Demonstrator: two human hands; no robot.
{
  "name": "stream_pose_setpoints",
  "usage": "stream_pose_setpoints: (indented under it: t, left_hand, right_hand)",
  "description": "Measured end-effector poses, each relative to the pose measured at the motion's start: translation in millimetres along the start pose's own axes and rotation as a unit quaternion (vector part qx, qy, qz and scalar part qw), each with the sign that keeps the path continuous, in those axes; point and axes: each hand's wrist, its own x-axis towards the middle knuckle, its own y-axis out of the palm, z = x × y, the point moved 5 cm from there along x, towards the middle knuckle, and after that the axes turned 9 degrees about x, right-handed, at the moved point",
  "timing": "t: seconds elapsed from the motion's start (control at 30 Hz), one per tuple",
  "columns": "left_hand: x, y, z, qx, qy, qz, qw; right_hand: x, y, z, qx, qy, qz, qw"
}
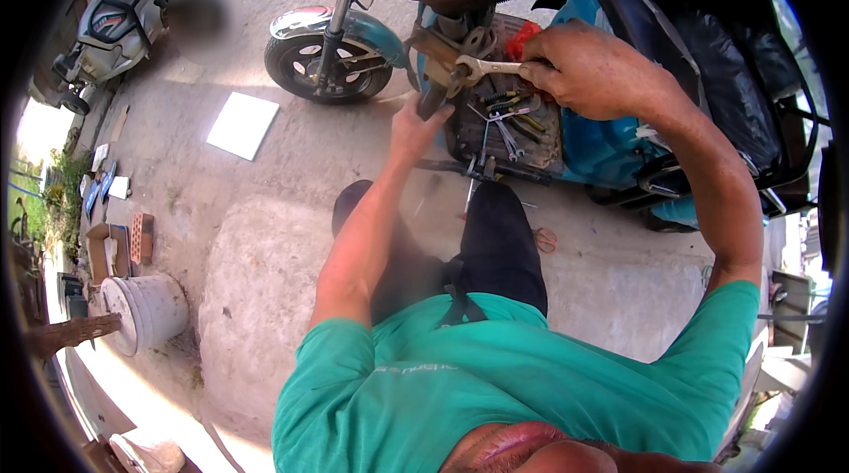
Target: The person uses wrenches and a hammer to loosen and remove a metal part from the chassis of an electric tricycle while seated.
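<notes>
Up near the top centre of the frame, the right hand (579,73) has a firm grip on a silver wrench (500,67), its left end up against a brownish bracket (435,56). Left hand (416,130), lower and further left, is curled round a dark part (432,102), and loose tools (513,126) lie right of centre, with a front wheel (305,69) upper left

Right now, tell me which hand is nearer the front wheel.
Left. The left hand sits to the right of the front wheel and lower in the picture; the right hand is much farther right, gripping a wrench.
</notes>
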Motion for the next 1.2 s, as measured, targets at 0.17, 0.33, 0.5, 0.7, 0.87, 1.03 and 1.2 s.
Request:
stream_pose_setpoints:
  t: [0.17, 0.33, 0.5, 0.7, 0.87, 1.03, 1.2]
  left_hand:
    - [3, -4, 7, 0.010, -0.011, 0.001, 1.000]
    - [0, -2, 2, -0.017, -0.007, 0.001, 1.000]
    - [0, -1, 4, -0.003, -0.030, 0.013, 0.999]
    - [0, 4, 0, -0.001, -0.009, 0.002, 1.000]
    - [6, 7, 16, -0.009, 0.022, -0.030, 0.999]
    - [5, 2, 15, 0.003, 0.031, -0.039, 0.999]
    - [2, 4, 6, -0.003, 0.024, -0.027, 0.999]
  right_hand:
    - [31, -9, 16, -0.036, 0.052, 0.117, 0.991]
    - [-13, 20, 2, 0.083, 0.027, -0.082, 0.993]
    - [-40, 100, -9, 0.292, 0.093, -0.193, 0.932]
    - [-1, 226, -11, 0.455, 0.105, -0.306, 0.830]
    - [55, 257, 2, 0.468, 0.036, -0.396, 0.789]
    - [45, 262, -2, 0.485, 0.064, -0.306, 0.817]
    - [-27, 246, -14, 0.468, 0.114, -0.222, 0.848]
